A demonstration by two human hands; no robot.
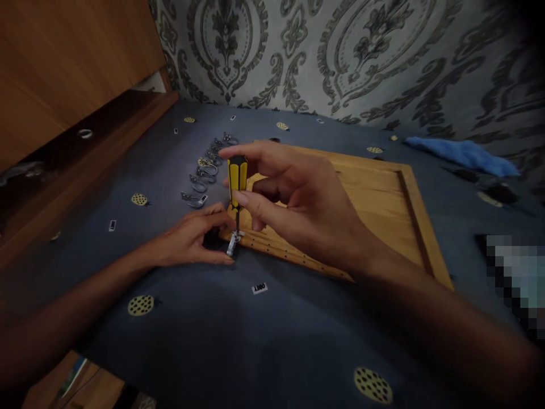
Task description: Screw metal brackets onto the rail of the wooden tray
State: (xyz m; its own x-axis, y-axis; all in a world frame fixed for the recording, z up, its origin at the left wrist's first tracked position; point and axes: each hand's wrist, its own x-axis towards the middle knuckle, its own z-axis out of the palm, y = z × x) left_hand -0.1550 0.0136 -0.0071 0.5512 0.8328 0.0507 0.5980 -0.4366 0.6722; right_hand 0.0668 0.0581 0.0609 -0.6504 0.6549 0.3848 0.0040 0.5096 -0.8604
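My right hand (306, 196) grips a yellow and black screwdriver (238, 179) between thumb and fingers, its forefinger reaching over the top of the handle. The screwdriver stands upright, its tip down on a small silver metal hook (232, 245) at the near left corner of a wooden board (366, 190). My left hand (198, 236) curves around that corner, thumb at the hook's lower end and fingers at its upper side. A line of small holes runs along the board's near edge. Whether a screw sits under the tip is too small to tell.
Several metal hooks (205, 169) lie in a row on the dark blue patterned cloth (191, 329) behind my left hand. A blue rag (462, 154) lies at the back right, near a dark object (496, 188). A wooden cabinet (80, 62) borders the left; patterned wallpaper (289, 57) rises behind.
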